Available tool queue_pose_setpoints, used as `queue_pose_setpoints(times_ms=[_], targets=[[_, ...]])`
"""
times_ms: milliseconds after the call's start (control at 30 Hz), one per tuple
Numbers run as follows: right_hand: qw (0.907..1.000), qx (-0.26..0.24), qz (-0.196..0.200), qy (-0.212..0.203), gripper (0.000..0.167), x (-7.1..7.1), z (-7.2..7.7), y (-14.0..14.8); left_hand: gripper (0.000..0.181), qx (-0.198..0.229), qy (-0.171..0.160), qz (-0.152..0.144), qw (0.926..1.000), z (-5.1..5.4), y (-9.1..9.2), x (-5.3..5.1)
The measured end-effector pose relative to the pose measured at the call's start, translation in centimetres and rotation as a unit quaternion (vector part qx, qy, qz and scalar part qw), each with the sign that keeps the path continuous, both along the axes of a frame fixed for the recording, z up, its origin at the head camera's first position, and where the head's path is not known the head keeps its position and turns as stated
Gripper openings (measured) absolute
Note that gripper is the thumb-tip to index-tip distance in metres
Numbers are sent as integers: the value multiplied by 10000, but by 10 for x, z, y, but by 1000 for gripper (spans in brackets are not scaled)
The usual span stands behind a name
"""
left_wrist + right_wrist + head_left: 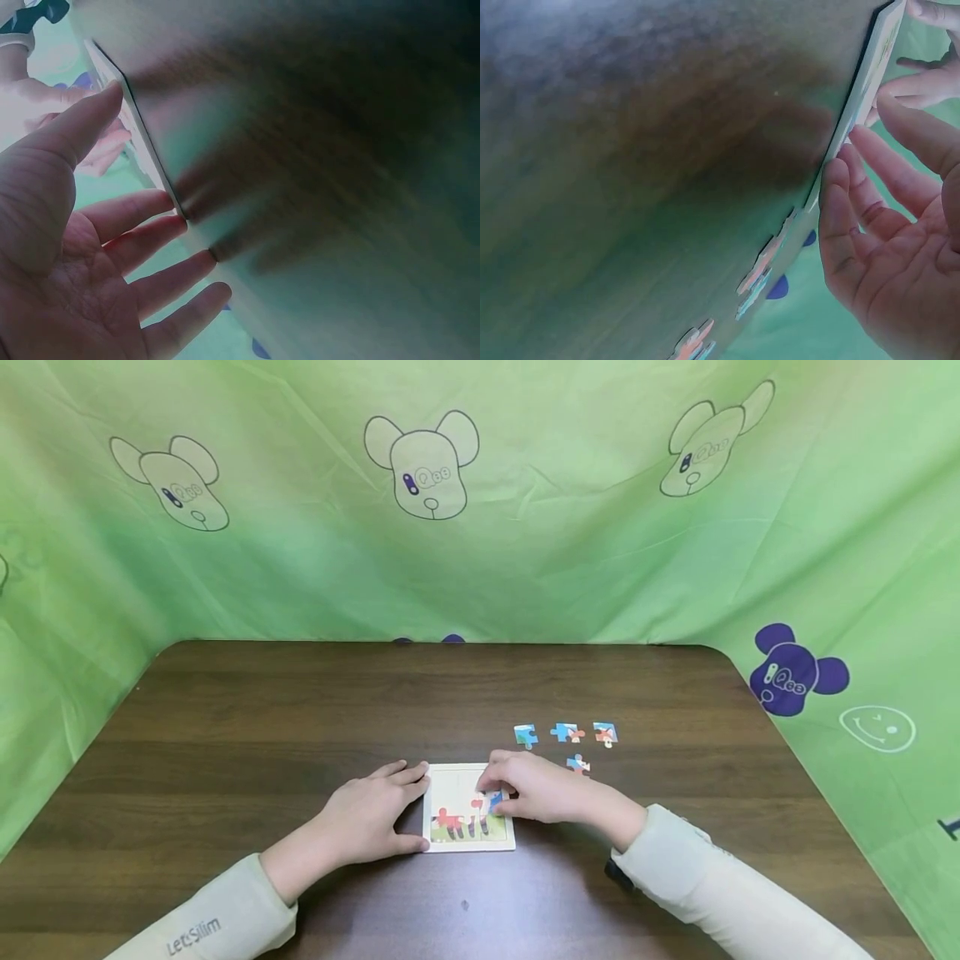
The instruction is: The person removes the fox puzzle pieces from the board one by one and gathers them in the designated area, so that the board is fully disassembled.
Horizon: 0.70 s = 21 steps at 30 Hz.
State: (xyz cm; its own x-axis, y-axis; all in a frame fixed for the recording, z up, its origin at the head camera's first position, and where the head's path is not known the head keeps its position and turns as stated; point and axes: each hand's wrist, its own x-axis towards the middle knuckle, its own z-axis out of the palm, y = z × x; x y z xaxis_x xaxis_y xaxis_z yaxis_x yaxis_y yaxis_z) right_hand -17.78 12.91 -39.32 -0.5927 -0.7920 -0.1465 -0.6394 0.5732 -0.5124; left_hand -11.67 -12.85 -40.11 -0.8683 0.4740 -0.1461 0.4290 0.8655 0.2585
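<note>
A square white-framed puzzle board (457,778) lies near the table's front edge, its lower part filled with pieces showing red, dark legs and green ground. My left hand (367,814) rests beside it, thumb and fingers spread straight; in the left wrist view that hand (97,247) touches the frame's edge with its fingertips. Over the board's right side, my right hand (540,787) has thumb and fingers curled about a blue puzzle piece (493,801). In the right wrist view the right hand (892,225) is at the frame's edge, and the piece is mostly hidden.
Behind the right hand lie several loose pieces: a blue-green piece (526,734), a blue and orange piece (566,732), a corner-like piece (604,732) and another piece (577,764). The brown wooden table (300,710) is bordered by a green printed curtain (525,568).
</note>
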Motion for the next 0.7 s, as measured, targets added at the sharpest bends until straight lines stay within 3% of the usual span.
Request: queue_pose_setpoints(times_ms=[400, 700], targets=[[9997, 243, -12, 29, 25, 4, -2, -1, 79, -37, 12, 33, 10000, -1, 0, 1], [9999, 107, -62, -46, 28, 5, -2, -1, 79, -91, 6, 53, 9999, -3, 0, 0]])
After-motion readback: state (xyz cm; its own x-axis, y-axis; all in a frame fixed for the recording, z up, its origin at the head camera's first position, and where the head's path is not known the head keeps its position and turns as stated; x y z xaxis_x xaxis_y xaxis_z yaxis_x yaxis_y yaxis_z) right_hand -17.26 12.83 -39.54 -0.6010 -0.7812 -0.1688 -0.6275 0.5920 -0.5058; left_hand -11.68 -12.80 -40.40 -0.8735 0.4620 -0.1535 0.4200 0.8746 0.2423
